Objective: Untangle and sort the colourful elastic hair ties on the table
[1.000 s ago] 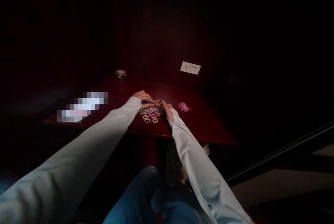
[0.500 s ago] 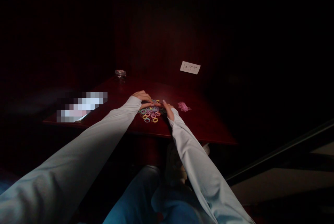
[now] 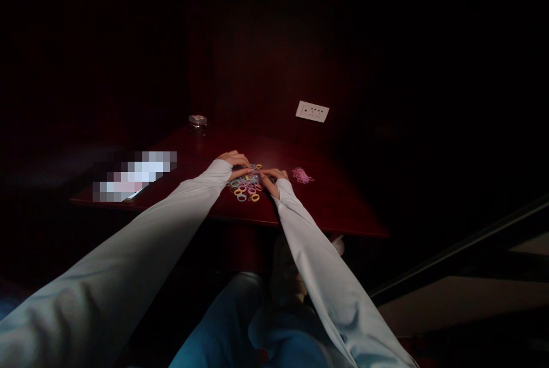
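Observation:
A loose pile of small elastic hair ties (image 3: 244, 188) in yellow, pink, green and blue lies on the dark red table. My left hand (image 3: 235, 161) rests at the pile's far left side, its fingers curved over the ties and its thumb apart from them. From the right, my right hand (image 3: 273, 180) reaches in at the pile's edge with thumb and forefinger tips close together. Whatever lies between those tips is too small to make out. Right of this hand sits a separate heap of pink hair ties (image 3: 302, 175).
A clear lidded jar (image 3: 198, 122) stands at the table's back left. Near the left edge lies a lit, pixelated flat object (image 3: 137, 176). A white socket plate (image 3: 312, 111) is on the back wall. The table's front edge (image 3: 257, 222) runs below my forearms.
My right hand has shifted slightly, its thumb coming down and left toward the forefinger, and more of the pile shows between the hands. My left hand has hardly moved.

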